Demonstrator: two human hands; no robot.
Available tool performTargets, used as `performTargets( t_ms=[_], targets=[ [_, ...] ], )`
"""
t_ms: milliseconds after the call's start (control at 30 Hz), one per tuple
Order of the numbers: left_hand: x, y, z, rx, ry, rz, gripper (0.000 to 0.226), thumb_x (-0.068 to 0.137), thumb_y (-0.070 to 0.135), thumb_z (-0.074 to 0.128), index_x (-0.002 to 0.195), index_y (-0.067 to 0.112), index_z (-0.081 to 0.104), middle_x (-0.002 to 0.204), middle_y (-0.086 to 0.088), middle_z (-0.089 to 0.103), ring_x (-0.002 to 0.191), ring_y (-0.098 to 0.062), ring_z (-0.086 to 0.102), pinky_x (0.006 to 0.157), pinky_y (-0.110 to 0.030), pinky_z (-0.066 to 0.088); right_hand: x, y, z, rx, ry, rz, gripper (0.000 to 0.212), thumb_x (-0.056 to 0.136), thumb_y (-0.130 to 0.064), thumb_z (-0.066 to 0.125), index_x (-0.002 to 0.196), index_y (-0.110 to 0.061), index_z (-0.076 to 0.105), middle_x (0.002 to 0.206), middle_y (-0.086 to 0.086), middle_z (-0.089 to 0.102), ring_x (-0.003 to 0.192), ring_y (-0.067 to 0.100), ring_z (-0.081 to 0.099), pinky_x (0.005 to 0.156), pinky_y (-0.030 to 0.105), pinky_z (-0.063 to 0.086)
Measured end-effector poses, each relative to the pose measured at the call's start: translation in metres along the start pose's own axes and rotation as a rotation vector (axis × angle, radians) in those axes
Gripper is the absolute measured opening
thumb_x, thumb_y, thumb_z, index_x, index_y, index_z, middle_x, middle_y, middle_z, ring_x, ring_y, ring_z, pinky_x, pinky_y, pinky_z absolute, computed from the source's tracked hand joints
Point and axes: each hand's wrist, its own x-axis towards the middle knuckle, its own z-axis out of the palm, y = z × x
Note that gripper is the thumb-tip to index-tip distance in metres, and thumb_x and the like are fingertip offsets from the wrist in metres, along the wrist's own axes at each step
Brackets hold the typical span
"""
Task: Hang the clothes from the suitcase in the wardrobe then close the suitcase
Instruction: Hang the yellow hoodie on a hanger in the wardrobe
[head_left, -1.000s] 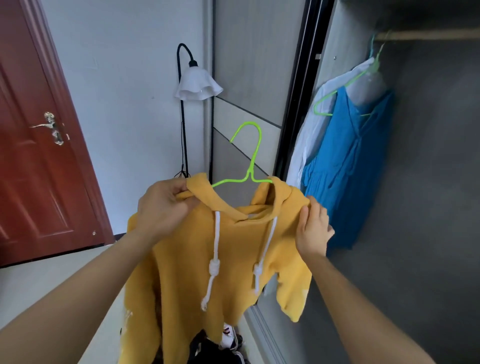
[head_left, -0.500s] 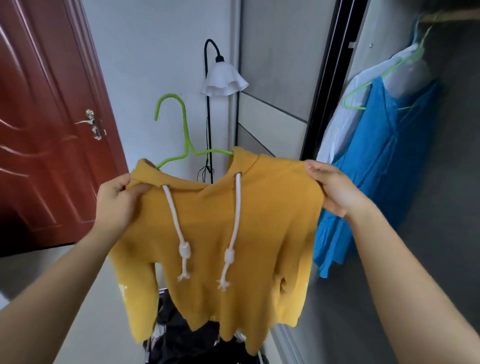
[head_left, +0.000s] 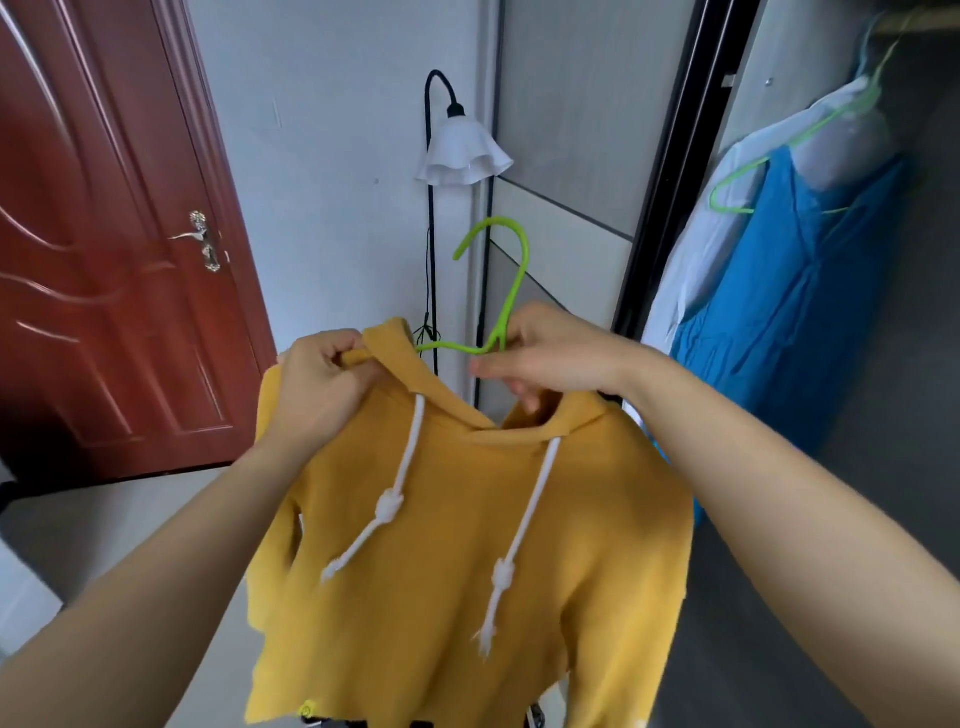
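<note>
Yellow hoodie (head_left: 467, 545) with white drawstrings hangs upright on a green hanger (head_left: 501, 291).

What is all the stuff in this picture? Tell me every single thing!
yellow hoodie: one, yellow, held up in the middle
drawstrings: two, white, knotted, down the hoodie's front
green hanger: one, bright green, hook above the hoodie's neck
door: one, dark red, on the left
door handle: one, metal, on the door
floor lamp: one, black pole, white shade, behind the hoodie
blue garment: one, blue, hanging in the wardrobe, right
white garment: one, white, beside the blue one
second hanger: one, green, holding those garments
left hand: grips the hoodie's hood edge
right hand: holds the green hanger's stem
</note>
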Motion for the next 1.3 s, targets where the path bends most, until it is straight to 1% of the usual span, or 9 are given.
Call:
performTargets(
  t_ms=[100, 233, 333, 433, 567, 767, 900, 1133, 1300],
  targets=[
    [0.008, -0.002, -0.010, 0.107, -0.142, -0.006, 0.016, 0.076, 0.023, 0.062, 0.061, 0.017, 0.060, 0.045, 0.014, 0.042, 0.049, -0.005, 0.039, 0.065, -0.023, 0.035, -0.005, 0.003, -0.008, 0.117, -0.013, 0.049, 0.030, 0.093, -0.020, 0.064, 0.071, 0.000, 0.064, 0.047, 0.002, 0.044, 0.044, 0.013, 0.038, 0.059, 0.032, 0.054],
    [0.019, -0.009, -0.012, -0.069, -0.329, -0.281, 0.034, 0.066, 0.048, 0.045, 0.096, 0.046, 0.062, 0.075, 0.009, 0.065, 0.083, -0.029, 0.057, 0.080, -0.045, 0.042, -0.012, 0.009, -0.002, 0.142, 0.029, 0.116, 0.029, 0.095, -0.026, 0.061, 0.077, -0.003, 0.067, 0.044, -0.006, 0.044, 0.041, 0.009, 0.040, 0.052, 0.030, 0.047],
    [0.014, -0.007, 0.020, 0.090, -0.515, -0.246, 0.051, 0.085, 0.071, 0.036, 0.086, 0.031, 0.066, 0.094, 0.003, 0.067, 0.097, -0.021, 0.058, 0.095, -0.041, 0.040, -0.016, 0.012, 0.000, 0.141, 0.051, 0.138, 0.030, 0.094, -0.023, 0.062, 0.075, 0.000, 0.067, 0.045, -0.004, 0.043, 0.039, 0.008, 0.037, 0.047, 0.028, 0.035],
    [0.009, -0.013, 0.042, 0.174, -0.409, -0.268, 0.056, 0.092, 0.060, 0.036, 0.059, 0.015, 0.035, 0.064, -0.005, 0.048, 0.069, -0.022, 0.051, 0.070, -0.035, 0.038, -0.027, 0.016, -0.009, 0.058, 0.068, 0.161, 0.033, 0.094, -0.024, 0.062, 0.070, -0.002, 0.065, 0.043, -0.007, 0.043, 0.037, 0.005, 0.038, 0.046, 0.027, 0.034],
    [0.012, -0.019, 0.066, 0.231, -0.505, -0.207, 0.051, 0.097, 0.047, 0.037, 0.059, 0.014, 0.043, 0.067, -0.005, 0.052, 0.070, -0.019, 0.052, 0.073, -0.035, 0.036, -0.042, 0.022, -0.019, -0.066, 0.081, 0.264, 0.033, 0.094, -0.026, 0.061, 0.065, -0.011, 0.064, 0.048, -0.005, 0.049, 0.040, 0.003, 0.045, 0.048, 0.028, 0.042],
    [0.017, 0.005, 0.115, 0.235, -0.569, 0.052, 0.027, 0.100, 0.039, 0.038, 0.111, 0.028, 0.060, 0.112, 0.003, 0.065, 0.109, -0.021, 0.058, 0.091, -0.035, 0.043, -0.063, 0.044, -0.047, -0.110, 0.220, 0.499, 0.025, 0.097, -0.025, 0.057, 0.086, -0.002, 0.058, 0.064, 0.006, 0.049, 0.052, 0.018, 0.040, 0.043, 0.024, 0.037],
    [0.011, 0.034, 0.161, 0.063, -0.679, 0.067, 0.043, 0.100, 0.033, 0.040, 0.143, 0.030, 0.041, 0.140, 0.001, 0.050, 0.130, -0.022, 0.046, 0.107, -0.035, 0.036, -0.079, 0.057, -0.078, -0.061, 0.327, 0.627, 0.027, 0.099, -0.024, 0.050, 0.112, -0.001, 0.057, 0.068, 0.007, 0.052, 0.056, 0.020, 0.042, 0.043, 0.026, 0.039],
    [-0.005, 0.094, 0.239, -0.178, -0.925, -0.009, 0.039, 0.094, 0.022, 0.049, 0.133, 0.028, 0.052, 0.126, 0.008, 0.056, 0.105, -0.008, 0.056, 0.078, -0.016, 0.043, -0.116, 0.083, -0.133, -0.154, 0.301, 0.804, 0.031, 0.100, -0.017, 0.047, 0.078, 0.003, 0.059, 0.065, 0.015, 0.067, 0.044, 0.019, 0.056, 0.062, 0.039, 0.056],
    [0.013, 0.145, 0.283, -0.222, -0.876, 0.047, 0.028, 0.092, 0.021, 0.054, 0.118, 0.024, 0.065, 0.119, 0.010, 0.063, 0.109, -0.006, 0.057, 0.090, -0.019, 0.043, -0.132, 0.110, -0.182, -0.165, 0.340, 0.832, 0.030, 0.094, -0.008, 0.048, 0.071, 0.005, 0.062, 0.069, 0.016, 0.071, 0.048, 0.020, 0.065, 0.053, 0.029, 0.056]
  ],
)
